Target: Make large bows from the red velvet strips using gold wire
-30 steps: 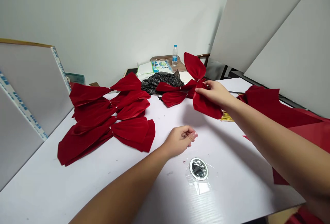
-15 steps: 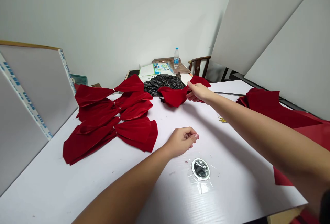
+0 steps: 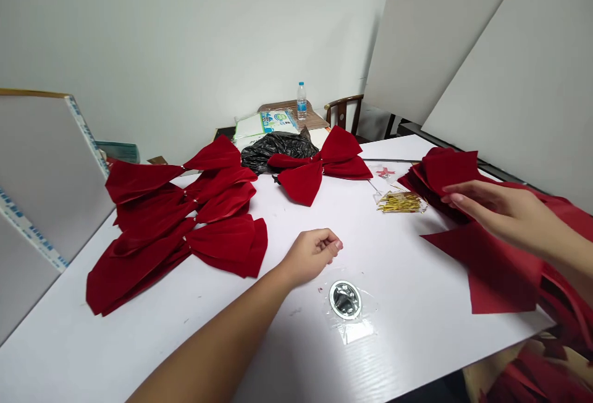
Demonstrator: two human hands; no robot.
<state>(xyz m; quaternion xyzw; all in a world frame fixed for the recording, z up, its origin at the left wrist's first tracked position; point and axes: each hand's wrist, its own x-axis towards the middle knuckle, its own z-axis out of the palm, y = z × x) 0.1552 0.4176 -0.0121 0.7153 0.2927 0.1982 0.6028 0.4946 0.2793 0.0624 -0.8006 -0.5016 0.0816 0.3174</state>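
My left hand (image 3: 315,256) rests on the white table with its fingers curled closed, and nothing shows in them. Over the stack of dark red cloth pieces (image 3: 449,171) at the right hovers my right hand (image 3: 504,208), thumb and fingers apart, holding nothing. Below it, a flat red cloth piece (image 3: 503,273) lies at the table's edge. A red bow (image 3: 340,152) lies at the back, on top of or against others. Several more red bows (image 3: 222,239), pinched at their middles, lie overlapping in a row at the left. Gold twist ties (image 3: 402,202) lie left of the stack.
A round metal-rimmed table grommet (image 3: 345,300) has clear tape around it. At the back are a black plastic bag (image 3: 278,149), a water bottle (image 3: 301,101) and a wooden chair (image 3: 343,111). White panels (image 3: 46,162) stand at the left; large boards (image 3: 430,32) lean at the right.
My right hand has let go of a red bow at the back and moved right, over the red cloth. My left hand stays closed on the table. The view has shifted right.
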